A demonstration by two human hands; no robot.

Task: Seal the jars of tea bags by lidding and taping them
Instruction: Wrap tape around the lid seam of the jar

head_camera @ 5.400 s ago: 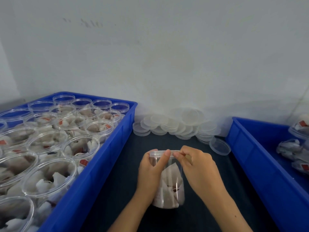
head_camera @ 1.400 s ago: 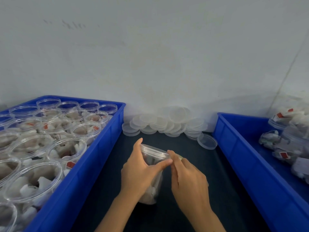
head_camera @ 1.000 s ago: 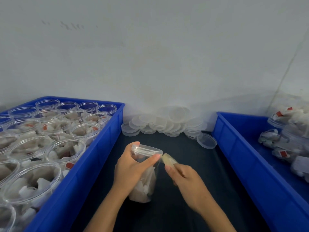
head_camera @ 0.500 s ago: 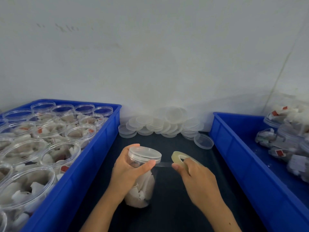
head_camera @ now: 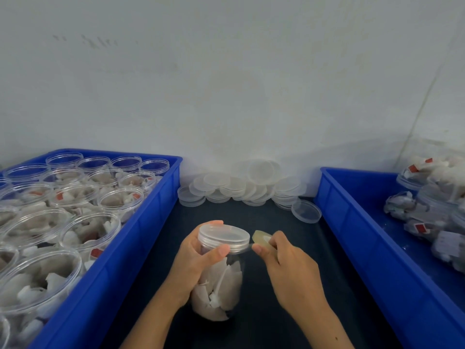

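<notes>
A clear plastic jar [head_camera: 221, 285] full of white tea bags stands on the dark table between two blue crates. A translucent lid [head_camera: 223, 235] sits on its mouth. My left hand [head_camera: 196, 258] grips the jar near the top, thumb pressed against the lid's rim. My right hand [head_camera: 286, 263] holds a small yellowish tape roll [head_camera: 261, 238] right beside the lid, and a short strip of clear tape runs from the roll to the rim.
The left blue crate [head_camera: 141, 238] holds several open jars of tea bags [head_camera: 85, 230]. The right blue crate [head_camera: 357, 238] holds lidded jars [head_camera: 432, 212] lying on their sides. A pile of spare lids [head_camera: 241, 185] lies against the back wall.
My right hand has brought the tape roll closer to the jar, so the stretched tape strip is shorter. The jar stands more upright in my left hand.
</notes>
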